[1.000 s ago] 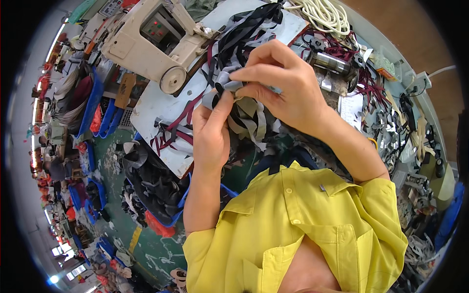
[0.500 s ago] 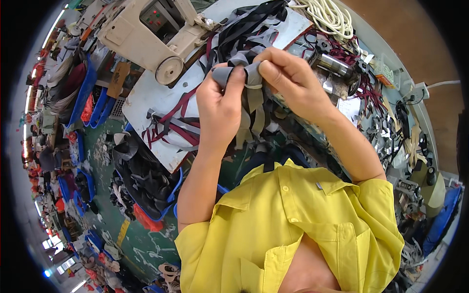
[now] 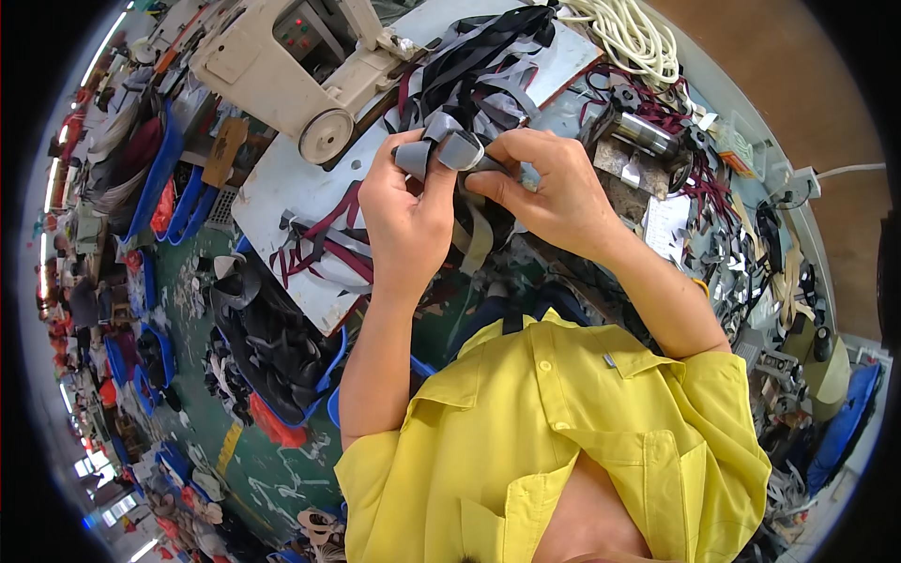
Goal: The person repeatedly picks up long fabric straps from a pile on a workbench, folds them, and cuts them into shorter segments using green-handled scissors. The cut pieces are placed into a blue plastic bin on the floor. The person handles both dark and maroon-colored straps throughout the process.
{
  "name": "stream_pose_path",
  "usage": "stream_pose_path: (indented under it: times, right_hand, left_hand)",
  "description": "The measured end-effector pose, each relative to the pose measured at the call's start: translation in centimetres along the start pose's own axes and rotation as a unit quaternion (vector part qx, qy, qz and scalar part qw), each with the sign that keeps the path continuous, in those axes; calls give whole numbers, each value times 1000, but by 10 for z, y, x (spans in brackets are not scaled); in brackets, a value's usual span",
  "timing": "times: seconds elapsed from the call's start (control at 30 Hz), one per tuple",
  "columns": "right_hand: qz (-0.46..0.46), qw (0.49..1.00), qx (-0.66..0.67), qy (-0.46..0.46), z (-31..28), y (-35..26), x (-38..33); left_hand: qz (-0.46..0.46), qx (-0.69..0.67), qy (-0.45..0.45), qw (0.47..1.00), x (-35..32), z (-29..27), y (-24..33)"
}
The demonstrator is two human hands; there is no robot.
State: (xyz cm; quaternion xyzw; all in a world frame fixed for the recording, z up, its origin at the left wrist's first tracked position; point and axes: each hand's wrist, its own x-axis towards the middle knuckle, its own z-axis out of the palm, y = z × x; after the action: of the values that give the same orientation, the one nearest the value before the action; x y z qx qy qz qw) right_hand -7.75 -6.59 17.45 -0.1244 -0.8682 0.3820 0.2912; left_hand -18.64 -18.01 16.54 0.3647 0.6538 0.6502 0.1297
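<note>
Above the table edge, my left hand (image 3: 405,202) is closed, its thumb and fingers gripping a looped bundle of grey fabric strips (image 3: 461,150). A pale band goes around the folded loop beside my thumb. My right hand (image 3: 561,192) pinches the bundle's right side between thumb and bent fingers. Loose grey-green ends (image 3: 479,239) hang below the hands. More black and grey strips (image 3: 483,56) lie heaped on the table just beyond. Dark red and grey strips (image 3: 324,249) lie on the table left of my left wrist.
A beige sewing machine (image 3: 272,70) with a handwheel stands on the white tabletop (image 3: 282,188) at far left. Coiled cream cord (image 3: 624,38) and a metal cylinder device (image 3: 643,131) are at right, among scraps. A blue-rimmed bin (image 3: 277,347) of dark pieces sits on the green floor.
My right hand has shifted slightly down, its grip moving from the loop's top to its right side. The bundle has turned, showing more of the folded loop. My left hand keeps hold.
</note>
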Motion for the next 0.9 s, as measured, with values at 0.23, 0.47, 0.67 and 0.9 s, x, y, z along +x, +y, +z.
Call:
stream_pose_path:
  times: [0.23,0.47,0.67,0.9]
  right_hand:
    - [-154,981,-121,4,7,-13,-7]
    - [-150,987,-31,55,25,-4,-5]
    - [-128,991,-17,-17,24,-17,-13]
    - [15,952,303,-47,-14,-15,-59]
  left_hand:
    - [33,9,87,996,-7,-10,-12]
    - [-153,-386,63,908,-11,2,12]
    - [-82,-366,102,921,-5,-10,-1]
    - [-111,-391,239,882,31,-64,-14]
